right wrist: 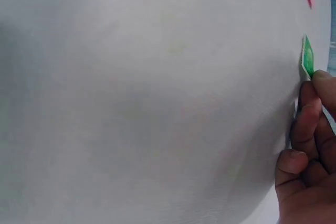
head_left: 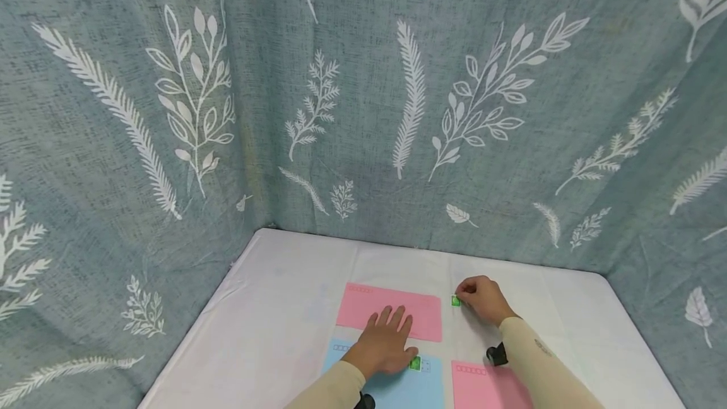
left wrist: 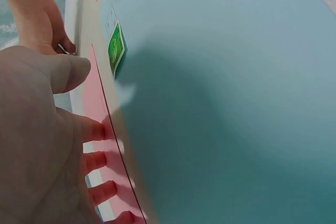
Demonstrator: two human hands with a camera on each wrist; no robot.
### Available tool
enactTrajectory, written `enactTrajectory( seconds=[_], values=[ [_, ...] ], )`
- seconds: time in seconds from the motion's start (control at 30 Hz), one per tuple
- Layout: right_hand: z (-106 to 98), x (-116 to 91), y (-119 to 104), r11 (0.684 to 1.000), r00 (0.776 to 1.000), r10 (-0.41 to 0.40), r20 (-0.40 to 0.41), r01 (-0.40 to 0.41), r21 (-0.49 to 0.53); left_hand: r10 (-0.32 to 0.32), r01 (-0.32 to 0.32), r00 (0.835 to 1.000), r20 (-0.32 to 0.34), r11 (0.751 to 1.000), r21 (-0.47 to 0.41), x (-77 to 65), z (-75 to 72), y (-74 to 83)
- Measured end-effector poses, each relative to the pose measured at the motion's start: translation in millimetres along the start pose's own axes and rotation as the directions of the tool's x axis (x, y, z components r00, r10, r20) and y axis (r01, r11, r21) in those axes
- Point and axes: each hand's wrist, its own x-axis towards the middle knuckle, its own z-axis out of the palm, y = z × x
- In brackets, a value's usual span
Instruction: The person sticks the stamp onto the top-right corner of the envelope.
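My left hand [head_left: 386,344] is spread with its fingertips on the pink envelope [head_left: 358,307] at the back, its palm over the blue envelope [head_left: 417,393] in front. Near its thumb, a green stamp [head_left: 416,363] sits on the blue envelope beside a printed box; the left wrist view shows that stamp [left wrist: 116,50] too. Farther right, my right hand [head_left: 481,298] pinches the edge of another green stamp [head_left: 456,300] between thumb and forefinger, just to the right of the back pink envelope. The right wrist view has this stamp [right wrist: 308,56] at the thumb tip, close over the white cloth.
A second pink envelope [head_left: 474,387] lies at the front, partly under the right forearm. White cloth [head_left: 272,308] covers the table. A blue-green curtain [head_left: 363,112] with white leaf prints hangs behind it and at both sides.
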Motion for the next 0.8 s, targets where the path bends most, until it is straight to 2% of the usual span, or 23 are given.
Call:
enactTrajectory(
  seconds=[0.27, 0.5, 0.8],
  values=[
    [0, 0, -9, 0.992, 0.998, 0.060, 0.025, -0.063, 0.108, -0.010, 0.009, 1.000, 0.023, 1.000, 0.008, 2.4, 3.1, -1.0],
    [0, 0, -10, 0.991, 0.997, 0.078, 0.011, -0.079, 0.110, -0.008, 0.007, 1.000, 0.025, 1.000, 0.023, 2.9, 1.4, 0.4],
    [2, 3, -12, 0.981, 0.995, 0.100, 0.021, -0.102, 0.164, -0.015, 0.014, 1.000, 0.016, 0.999, 0.029, 2.4, 1.0, 0.8]
  ],
)
